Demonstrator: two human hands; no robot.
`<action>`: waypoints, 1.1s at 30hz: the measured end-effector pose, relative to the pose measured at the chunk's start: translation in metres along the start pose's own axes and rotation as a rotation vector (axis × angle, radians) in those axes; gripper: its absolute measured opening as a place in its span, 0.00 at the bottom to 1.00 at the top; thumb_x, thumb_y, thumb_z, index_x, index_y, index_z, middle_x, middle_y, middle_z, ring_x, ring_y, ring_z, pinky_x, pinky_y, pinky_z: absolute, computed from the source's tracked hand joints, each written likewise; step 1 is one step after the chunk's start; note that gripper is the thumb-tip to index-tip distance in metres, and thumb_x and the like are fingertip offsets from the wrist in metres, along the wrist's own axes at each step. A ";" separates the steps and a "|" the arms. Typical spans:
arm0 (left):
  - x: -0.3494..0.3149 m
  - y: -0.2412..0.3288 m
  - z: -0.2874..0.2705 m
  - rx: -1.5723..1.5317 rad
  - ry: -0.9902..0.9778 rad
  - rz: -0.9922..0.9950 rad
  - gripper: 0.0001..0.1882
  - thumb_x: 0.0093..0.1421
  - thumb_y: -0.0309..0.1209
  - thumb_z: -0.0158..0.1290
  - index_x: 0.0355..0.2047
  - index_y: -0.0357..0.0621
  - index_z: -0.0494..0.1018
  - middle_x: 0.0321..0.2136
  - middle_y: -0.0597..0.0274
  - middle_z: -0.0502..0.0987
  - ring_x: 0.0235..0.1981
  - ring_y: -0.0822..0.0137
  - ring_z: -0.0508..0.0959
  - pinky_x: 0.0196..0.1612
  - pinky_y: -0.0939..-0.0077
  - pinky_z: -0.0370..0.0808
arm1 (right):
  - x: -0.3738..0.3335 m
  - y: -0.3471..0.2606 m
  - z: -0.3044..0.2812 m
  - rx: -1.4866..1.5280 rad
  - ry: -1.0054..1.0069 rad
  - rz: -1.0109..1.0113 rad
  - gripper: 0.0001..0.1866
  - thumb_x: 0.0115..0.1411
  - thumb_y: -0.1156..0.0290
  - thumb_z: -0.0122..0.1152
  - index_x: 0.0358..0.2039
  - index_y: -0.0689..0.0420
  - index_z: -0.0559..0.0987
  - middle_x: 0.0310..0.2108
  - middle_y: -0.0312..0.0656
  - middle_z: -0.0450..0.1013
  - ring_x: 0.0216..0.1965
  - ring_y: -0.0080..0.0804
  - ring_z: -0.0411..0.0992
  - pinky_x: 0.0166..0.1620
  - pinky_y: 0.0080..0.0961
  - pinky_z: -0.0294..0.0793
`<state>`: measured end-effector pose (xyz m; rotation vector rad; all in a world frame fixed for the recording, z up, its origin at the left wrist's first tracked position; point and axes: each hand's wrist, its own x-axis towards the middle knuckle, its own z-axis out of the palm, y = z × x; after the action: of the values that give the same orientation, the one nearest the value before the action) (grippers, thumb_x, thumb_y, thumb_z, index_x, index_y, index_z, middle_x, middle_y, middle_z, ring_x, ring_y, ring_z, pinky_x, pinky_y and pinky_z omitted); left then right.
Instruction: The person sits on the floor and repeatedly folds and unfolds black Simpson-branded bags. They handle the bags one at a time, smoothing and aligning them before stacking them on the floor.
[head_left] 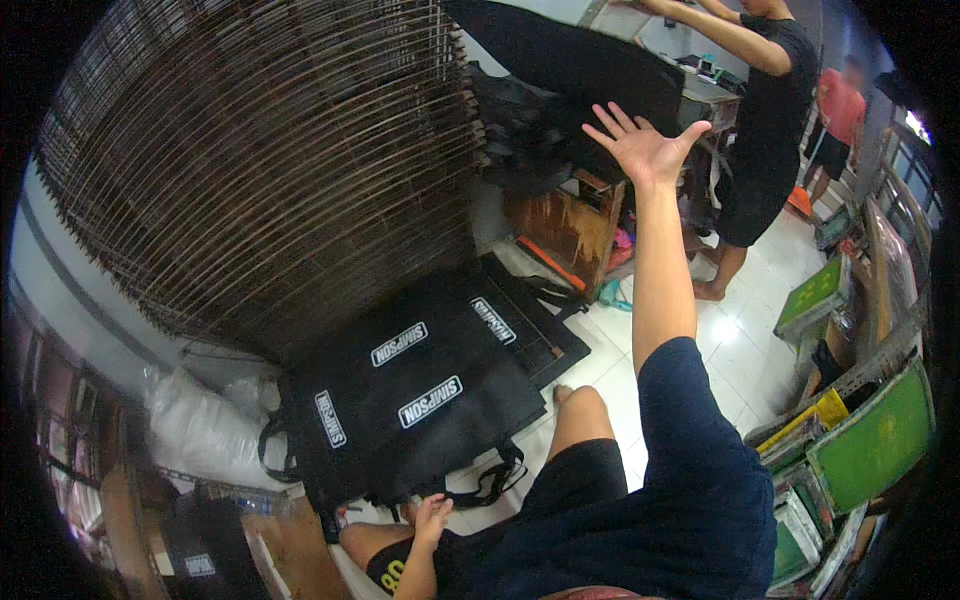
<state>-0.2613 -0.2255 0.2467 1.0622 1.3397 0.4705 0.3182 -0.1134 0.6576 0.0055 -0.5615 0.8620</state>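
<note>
My right hand (643, 143) is raised high with the arm stretched out, fingers spread, holding nothing. It is just below a black fabric bag (580, 62) that a person in black clothes (765, 120) holds out from the upper right. My left hand (430, 520) is low by my knee, fingers loosely apart, close to the edge of a stack of black tote bags (420, 390) with white printed labels lying on the white tiled floor.
A tall rack of dark wire shelves (260, 160) fills the upper left. Green-framed screens (870, 440) lean at the right. A wooden stand (570, 225) sits behind the bags. White plastic sacks (200, 430) lie at left. A second person in red (840, 110) stands far right.
</note>
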 end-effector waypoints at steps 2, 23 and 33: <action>-0.006 0.006 0.001 0.013 0.006 -0.008 0.24 0.54 0.41 0.58 0.47 0.43 0.67 0.37 0.62 0.71 0.37 0.69 0.73 0.36 0.75 0.69 | -0.007 0.010 0.006 0.099 0.084 0.008 0.73 0.32 0.25 0.58 0.62 0.52 0.25 0.65 0.52 0.28 0.64 0.60 0.37 0.57 0.72 0.43; -0.027 0.355 0.113 -0.062 -0.135 1.158 0.18 0.51 0.33 0.60 0.42 0.44 0.72 0.29 0.64 0.75 0.36 0.71 0.74 0.40 0.76 0.71 | -0.068 -0.257 0.346 -2.804 0.340 0.484 0.16 0.45 0.68 0.56 0.37 0.54 0.79 0.31 0.47 0.75 0.30 0.34 0.72 0.32 0.32 0.71; -0.088 0.393 0.262 0.390 -0.332 1.341 0.57 0.34 0.58 0.64 0.56 0.30 0.55 0.50 0.43 0.65 0.54 0.50 0.63 0.58 0.63 0.58 | -0.086 -0.145 0.369 -3.335 -0.130 0.710 0.13 0.42 0.77 0.51 0.30 0.65 0.78 0.23 0.48 0.75 0.23 0.36 0.72 0.30 0.35 0.71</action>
<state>0.0733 -0.1968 0.5898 2.2047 0.2484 0.9506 0.2068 -0.3541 0.9649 2.4554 1.1022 0.3793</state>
